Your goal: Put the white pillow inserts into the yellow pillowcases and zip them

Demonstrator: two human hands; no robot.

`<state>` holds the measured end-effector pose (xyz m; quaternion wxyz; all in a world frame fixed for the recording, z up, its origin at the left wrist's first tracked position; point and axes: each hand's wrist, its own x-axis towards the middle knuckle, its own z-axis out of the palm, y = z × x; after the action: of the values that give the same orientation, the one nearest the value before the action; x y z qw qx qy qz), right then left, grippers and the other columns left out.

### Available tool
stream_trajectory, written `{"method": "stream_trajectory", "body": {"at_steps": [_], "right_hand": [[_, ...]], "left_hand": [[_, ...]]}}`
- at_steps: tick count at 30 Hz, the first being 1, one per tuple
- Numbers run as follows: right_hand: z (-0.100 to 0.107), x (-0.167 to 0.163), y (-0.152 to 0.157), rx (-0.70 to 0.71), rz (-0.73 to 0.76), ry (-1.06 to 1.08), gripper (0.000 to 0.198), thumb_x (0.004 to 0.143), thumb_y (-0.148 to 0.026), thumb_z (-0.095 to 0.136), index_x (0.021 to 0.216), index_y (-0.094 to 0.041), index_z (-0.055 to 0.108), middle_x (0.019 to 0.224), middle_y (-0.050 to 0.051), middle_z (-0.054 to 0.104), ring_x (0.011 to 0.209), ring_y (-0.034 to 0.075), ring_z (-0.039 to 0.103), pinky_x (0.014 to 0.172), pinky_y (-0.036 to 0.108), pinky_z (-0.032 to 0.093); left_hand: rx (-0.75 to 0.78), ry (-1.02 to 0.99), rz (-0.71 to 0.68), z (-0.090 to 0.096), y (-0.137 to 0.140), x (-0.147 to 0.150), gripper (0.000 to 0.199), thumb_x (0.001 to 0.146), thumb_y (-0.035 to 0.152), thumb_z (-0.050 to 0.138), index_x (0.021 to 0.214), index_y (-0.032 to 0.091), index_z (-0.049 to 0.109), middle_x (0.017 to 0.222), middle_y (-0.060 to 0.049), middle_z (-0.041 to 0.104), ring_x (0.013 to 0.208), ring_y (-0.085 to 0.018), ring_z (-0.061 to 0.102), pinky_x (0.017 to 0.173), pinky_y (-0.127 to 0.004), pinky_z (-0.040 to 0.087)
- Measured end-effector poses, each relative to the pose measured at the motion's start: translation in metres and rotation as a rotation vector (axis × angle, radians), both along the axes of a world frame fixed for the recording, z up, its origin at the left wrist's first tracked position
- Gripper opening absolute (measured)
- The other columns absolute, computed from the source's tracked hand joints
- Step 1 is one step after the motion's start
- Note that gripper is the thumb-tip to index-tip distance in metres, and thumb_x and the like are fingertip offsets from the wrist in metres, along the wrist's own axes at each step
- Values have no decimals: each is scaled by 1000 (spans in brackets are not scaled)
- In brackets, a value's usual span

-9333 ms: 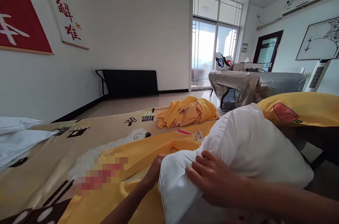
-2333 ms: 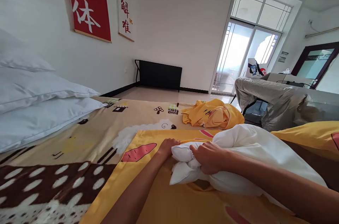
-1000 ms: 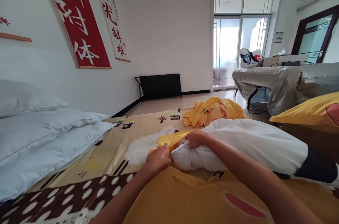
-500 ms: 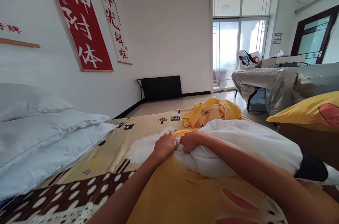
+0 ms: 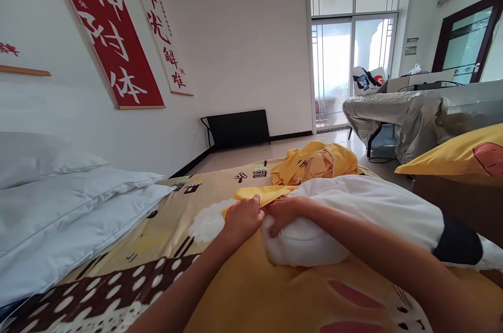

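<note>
A yellow pillowcase with a printed rabbit lies spread before me. Its lifted edge is pinched by my left hand, whose fingers are closed. On top rests a plump white pillow with a dark band near its right end. My right hand is closed on the pillow's left end, close beside my left hand. The fingertips of the right hand are partly hidden under the yellow cloth and in the white folds.
A patterned blanket covers the bed. White pillows are stacked at left. Crumpled yellow cloth lies at the bed's far edge. A yellow pillow sits at right, near a table with a silvery cover. A black folded item leans against the wall.
The yellow edge now stands up beyond my left hand and shows more cloth. My right hand's fingers have spread slightly lower over the pillow's end. The view has shifted a little.
</note>
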<state>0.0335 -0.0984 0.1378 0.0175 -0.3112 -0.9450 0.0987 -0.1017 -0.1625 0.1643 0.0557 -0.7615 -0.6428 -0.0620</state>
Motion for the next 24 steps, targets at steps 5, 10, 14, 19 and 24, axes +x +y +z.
{"method": "stream_trajectory", "body": {"at_steps": [5, 10, 14, 19, 24], "right_hand": [[21, 55, 0, -125, -20, 39, 48, 90, -42, 44, 129, -17, 55, 131, 11, 56, 118, 24, 53, 99, 35, 40], [-2, 102, 17, 194, -226, 36, 66, 72, -38, 70, 133, -20, 51, 134, 12, 53, 123, 31, 47, 104, 45, 31], [-29, 102, 15, 233, -321, -15, 50, 81, -44, 60, 120, -14, 60, 115, 15, 64, 107, 28, 57, 93, 39, 40], [-33, 78, -10, 313, -344, -20, 31, 89, -35, 48, 102, -12, 64, 96, 15, 68, 87, 26, 63, 74, 33, 45], [-34, 54, -29, 337, -309, -56, 25, 90, -25, 43, 99, -14, 63, 91, 13, 69, 84, 23, 65, 74, 31, 46]], "left_hand": [[-30, 61, 19, -7, -4, -8, 20, 79, 17, 39, 88, 15, 57, 95, -12, 67, 89, -24, 64, 71, -31, 46], [-15, 118, -9, -16, -10, 0, 25, 78, 20, 40, 92, 15, 61, 90, -13, 69, 88, -27, 64, 73, -36, 48], [1, 132, -38, -25, -7, 9, 26, 77, 21, 42, 88, 14, 64, 88, -14, 69, 84, -29, 66, 67, -37, 49], [63, 141, -62, -33, 12, 13, 30, 79, 15, 39, 96, 11, 64, 87, -17, 68, 86, -30, 66, 71, -39, 48], [126, 85, -81, -26, 36, 38, 28, 85, 21, 38, 98, 11, 61, 89, -16, 68, 86, -29, 66, 70, -36, 48]]}}
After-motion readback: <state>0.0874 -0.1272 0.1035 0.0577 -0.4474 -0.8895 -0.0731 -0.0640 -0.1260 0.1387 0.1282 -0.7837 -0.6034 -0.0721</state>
